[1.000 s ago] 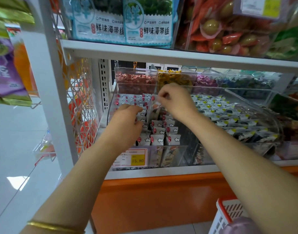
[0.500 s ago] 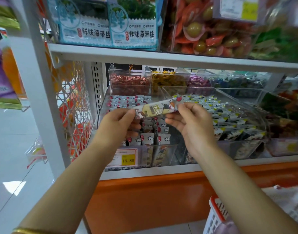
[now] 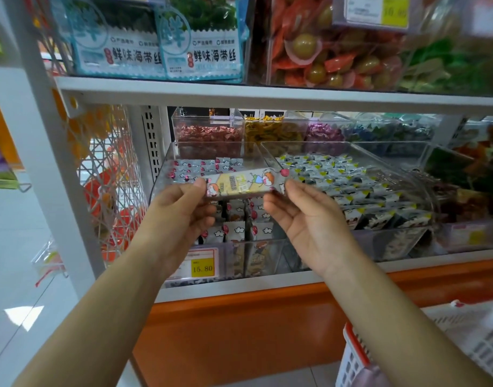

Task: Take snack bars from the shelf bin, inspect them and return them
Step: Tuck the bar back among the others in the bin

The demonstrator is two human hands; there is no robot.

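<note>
Shop shelving fills the frame: a white shelf board (image 3: pixel 239 94) runs across the upper part, and blue-and-white seaweed packets (image 3: pixel 201 43) stand on it at the upper left. Beside them at the upper right is a clear box of orange and green wrapped sweets (image 3: pixel 334 51). Below the board, at the middle of the frame, sits the clear shelf bin (image 3: pixel 267 254). It is filled with rows of small white wrapped bars printed with red dots and clouds. A yellow price tag (image 3: pixel 202 266) reading 15.80 is fixed to its front at the lower left. Just to the right, a second clear bin (image 3: pixel 401 177) holds packets marked in black and yellow. Small clear boxes of red candies (image 3: pixel 209 132) and yellow ones stand behind, toward the back of the shelf.

One snack bar (image 3: pixel 241 183) is held level in front of the bin, above its rows and clear of them, printed side toward the camera with cartoon figures on it. The left hand (image 3: pixel 181 210) pinches the bar's left end between thumb and curled fingers. The right hand (image 3: pixel 304 216) pinches the right end with its thumb tip and fingertips, palm turned up toward the camera, the other fingers loosely bent beneath the wrapper.

An orange base panel (image 3: pixel 239 331) runs below the shelf, and a white basket with a red rim (image 3: pixel 355 356) shows at the lower right corner.
</note>
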